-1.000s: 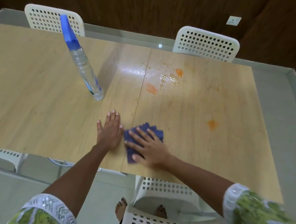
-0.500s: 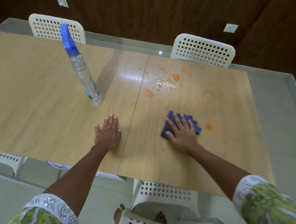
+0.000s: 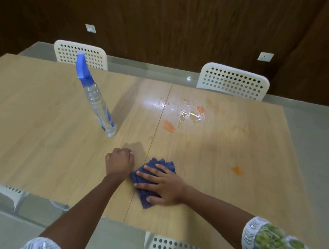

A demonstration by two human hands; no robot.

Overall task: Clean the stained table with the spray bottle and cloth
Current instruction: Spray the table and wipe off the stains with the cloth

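A worktop (image 3: 37,131) fills the middle of the scene. A spray bottle (image 3: 96,99) stands on its left half. Near the front edge, the right hand (image 3: 165,183) lies flat on a cloth (image 3: 149,183), with the left hand (image 3: 119,161) just to its left, fist resting on the worktop. Three stains (image 3: 200,110) (image 3: 168,126) (image 3: 237,170) lie farther back and right. Two chairs (image 3: 80,54) (image 3: 233,81) stand behind the far edge.

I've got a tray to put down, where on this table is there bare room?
Left of the spray bottle is bare wood. The right end beyond the near orange stain is also free. Crowded: the wet patch, and the cloth under the right hand.
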